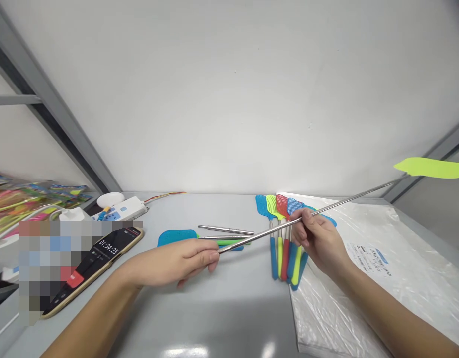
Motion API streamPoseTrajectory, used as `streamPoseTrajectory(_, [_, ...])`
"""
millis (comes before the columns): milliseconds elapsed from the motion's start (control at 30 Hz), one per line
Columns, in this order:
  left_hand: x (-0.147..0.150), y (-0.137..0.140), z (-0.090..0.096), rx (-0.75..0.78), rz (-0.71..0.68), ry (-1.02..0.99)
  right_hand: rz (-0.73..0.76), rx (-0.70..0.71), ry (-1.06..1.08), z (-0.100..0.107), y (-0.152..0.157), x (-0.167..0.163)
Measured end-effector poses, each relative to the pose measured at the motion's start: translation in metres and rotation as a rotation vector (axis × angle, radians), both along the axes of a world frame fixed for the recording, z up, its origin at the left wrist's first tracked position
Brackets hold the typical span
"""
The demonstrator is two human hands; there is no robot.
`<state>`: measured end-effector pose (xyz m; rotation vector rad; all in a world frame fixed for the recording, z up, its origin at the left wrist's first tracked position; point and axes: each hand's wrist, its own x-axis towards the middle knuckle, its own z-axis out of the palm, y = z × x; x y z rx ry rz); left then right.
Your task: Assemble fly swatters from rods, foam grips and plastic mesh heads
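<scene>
A telescopic fly swatter (348, 198) with a long metal rod slants up to the right, its yellow-green head seen nearly edge-on. My left hand (192, 258) grips the rod's lower end, fingers closed; a handle there is not visible. Higher up, my right hand (317, 236) pinches the rod between thumb and fingers. Below it lies a row of several short fly swatters (285, 248) in blue, yellow-green and red. Behind my left hand are a blue swatter head (177, 236), a green handle (232, 242) and a loose metal rod (225, 229).
A clear plastic bag (363, 298) with a printed label covers the table's right side. At left lie a phone (98, 263) showing a timer, a white power strip (128, 209) with cables, and colourful packaged goods (35, 204). A pale wall (232, 99) rises behind the grey table (199, 323).
</scene>
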<state>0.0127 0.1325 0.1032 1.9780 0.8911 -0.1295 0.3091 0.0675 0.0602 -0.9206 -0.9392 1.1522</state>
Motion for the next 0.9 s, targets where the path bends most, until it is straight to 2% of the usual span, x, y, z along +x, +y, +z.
streamPoseTrajectory(167, [-0.009,0.008,0.003,-0.031,-0.009,-0.022,-0.18,0.096,0.037,0.014,0.002,0.025])
streamPoseTrajectory(367, [-0.002,0.006,0.0,-0.11,-0.032,-0.05,-0.218,0.074,0.08,0.014,0.01,0.033])
streamPoseTrajectory(467, [-0.004,0.008,-0.002,-0.077,-0.021,-0.035,-0.251,0.073,0.129,0.015,0.012,0.043])
streamPoseTrajectory(600, [-0.012,0.014,-0.002,-0.006,0.067,-0.065,-0.322,0.114,0.173,0.018,0.013,0.057])
streamPoseTrajectory(900, [-0.009,0.019,-0.009,-0.029,0.191,-0.237,-0.262,0.096,0.168,0.008,0.02,0.05])
